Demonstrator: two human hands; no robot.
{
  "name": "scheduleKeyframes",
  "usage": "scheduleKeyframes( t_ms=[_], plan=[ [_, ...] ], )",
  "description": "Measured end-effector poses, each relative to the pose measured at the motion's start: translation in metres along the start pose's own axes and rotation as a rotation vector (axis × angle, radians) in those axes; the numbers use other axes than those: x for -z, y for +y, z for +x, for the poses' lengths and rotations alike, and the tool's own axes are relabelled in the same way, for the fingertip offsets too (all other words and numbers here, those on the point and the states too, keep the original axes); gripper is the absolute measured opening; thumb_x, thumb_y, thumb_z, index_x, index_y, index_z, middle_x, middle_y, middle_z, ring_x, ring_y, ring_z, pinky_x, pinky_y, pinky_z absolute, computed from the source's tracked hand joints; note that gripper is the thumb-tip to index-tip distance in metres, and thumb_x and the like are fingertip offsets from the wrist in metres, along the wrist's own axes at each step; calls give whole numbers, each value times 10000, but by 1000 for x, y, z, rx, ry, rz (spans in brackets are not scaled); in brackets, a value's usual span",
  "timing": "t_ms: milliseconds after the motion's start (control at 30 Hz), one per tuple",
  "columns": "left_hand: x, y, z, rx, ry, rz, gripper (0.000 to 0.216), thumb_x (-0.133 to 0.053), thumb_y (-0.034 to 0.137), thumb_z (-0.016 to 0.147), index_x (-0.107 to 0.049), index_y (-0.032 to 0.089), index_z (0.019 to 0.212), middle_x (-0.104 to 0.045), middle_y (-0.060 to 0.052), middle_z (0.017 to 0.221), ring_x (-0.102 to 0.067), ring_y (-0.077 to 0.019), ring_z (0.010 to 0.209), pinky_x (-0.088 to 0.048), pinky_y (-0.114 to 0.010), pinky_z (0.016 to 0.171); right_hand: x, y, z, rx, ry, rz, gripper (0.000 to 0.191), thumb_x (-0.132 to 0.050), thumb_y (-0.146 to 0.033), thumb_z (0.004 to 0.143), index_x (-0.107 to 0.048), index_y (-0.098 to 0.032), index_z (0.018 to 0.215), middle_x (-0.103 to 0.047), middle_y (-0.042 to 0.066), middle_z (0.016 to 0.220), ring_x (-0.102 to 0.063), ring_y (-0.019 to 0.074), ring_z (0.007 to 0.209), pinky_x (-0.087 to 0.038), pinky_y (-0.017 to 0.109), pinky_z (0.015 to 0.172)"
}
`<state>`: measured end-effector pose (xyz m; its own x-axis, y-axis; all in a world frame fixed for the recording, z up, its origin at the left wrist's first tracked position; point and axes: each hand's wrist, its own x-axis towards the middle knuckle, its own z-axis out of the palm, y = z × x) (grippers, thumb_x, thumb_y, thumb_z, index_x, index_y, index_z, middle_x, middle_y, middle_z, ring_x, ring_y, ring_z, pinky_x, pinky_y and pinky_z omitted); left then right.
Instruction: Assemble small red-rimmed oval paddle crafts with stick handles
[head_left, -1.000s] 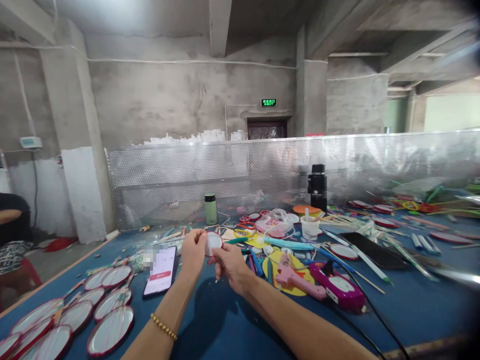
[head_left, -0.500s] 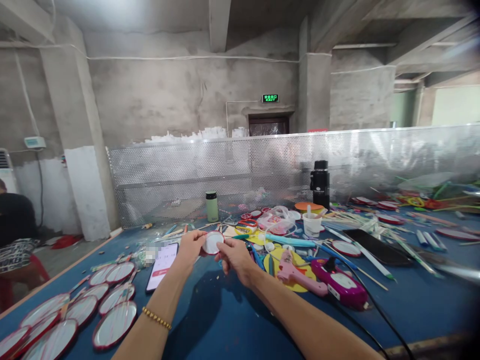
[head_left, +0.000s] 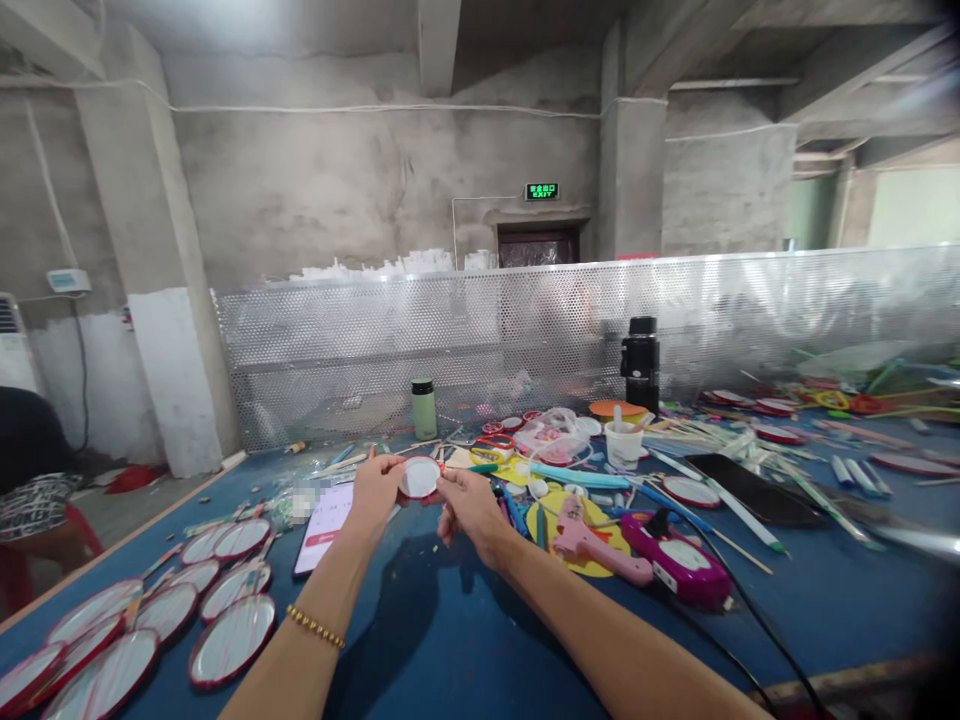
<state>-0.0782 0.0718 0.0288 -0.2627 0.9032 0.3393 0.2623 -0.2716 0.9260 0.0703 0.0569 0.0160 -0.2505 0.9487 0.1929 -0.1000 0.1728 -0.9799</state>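
A small round white disc with a red rim is held up above the blue table between both hands. My left hand pinches its left edge, and a beaded bracelet circles that wrist. On the opposite edge, the thumb and fingers of my right hand are closed; some of those fingers are hidden behind the thumb. Behind my left forearm lies a phone with a lit screen. Several larger red-rimmed discs rest in a group at the left. To the right of my right hand is a pink hot glue gun.
A purple device with a black cable lies by the glue gun. Behind are a green bottle, a black thermos, a white cup and a dark phone. A perforated metal screen runs along the back.
The disc has turned slightly between my fingers and shifted a little to the left. My right fingertips sit higher on its right edge. The view has moved slightly.
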Motion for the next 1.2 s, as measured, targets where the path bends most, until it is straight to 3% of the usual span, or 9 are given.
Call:
scheduleKeyframes(
  t_ms=[233, 433, 567, 800, 967, 1100, 1200],
  plan=[
    [1, -4, 1, -50, -5, 52, 213, -510, 176, 731, -689, 96, 815, -612, 5, 555, -488, -97, 330, -383, -219, 366, 0, 1, -1, -6, 42, 17, 219, -525, -392, 813, -510, -178, 770, -622, -25, 629, -526, 97, 303, -398, 203, 284],
    [1, -2, 0, -83, -21, 64, 237, -503, 185, 734, -698, 101, 838, -605, 11, 543, -484, -99, 343, -383, -221, 375, 3, 6, 3, -53, 19, 160, 220, -595, -381, 762, -536, -174, 806, -648, -5, 745, -525, 77, 332, -371, 195, 295],
    [1, 1, -3, -98, -35, 75, 227, -515, 182, 730, -710, 113, 823, -592, 23, 518, -476, -91, 344, -392, -218, 403, 6, 7, 5, -120, -17, 309, 198, -585, -361, 768, -559, -170, 813, -608, -14, 691, -497, 70, 375, -381, 205, 337],
    [1, 0, -1, -88, -34, 131, 242, -478, 155, 758, -689, 94, 860, -587, 21, 537, -472, -92, 354, -380, -214, 380, 7, 6, 7, -119, 17, 299, 199, -653, -305, 703, -516, -175, 764, -499, -66, 596, -422, 50, 403, -303, 177, 367],
    [1, 0, -1, -111, -91, 230, 248, -474, 168, 783, -703, 105, 855, -587, 23, 531, -481, -96, 355, -385, -217, 393, 12, 1, 11, 20, 162, 133, 167, -677, -259, 681, -570, -177, 781, -529, -62, 595, -434, 71, 437, -327, 200, 421],
    [-3, 7, -8, -211, -207, 433, 267, -474, 143, 791, -732, 140, 863, -589, 28, 498, -536, -113, 412, -457, -248, 549, 19, -6, 10, 357, 276, -461, 63, -601, -195, 732, -634, -171, 683, -638, -7, 679, -558, 114, 629, -409, 217, 606],
    [-9, 14, -16, -290, -232, 536, 289, -479, 114, 787, -743, 165, 893, -651, 7, 564, -609, -145, 551, -471, -285, 709, 21, -8, 8, 355, 223, -747, 142, -568, -172, 736, -676, -167, 645, -673, 16, 655, -589, 136, 648, -402, 223, 624]
  ],
)
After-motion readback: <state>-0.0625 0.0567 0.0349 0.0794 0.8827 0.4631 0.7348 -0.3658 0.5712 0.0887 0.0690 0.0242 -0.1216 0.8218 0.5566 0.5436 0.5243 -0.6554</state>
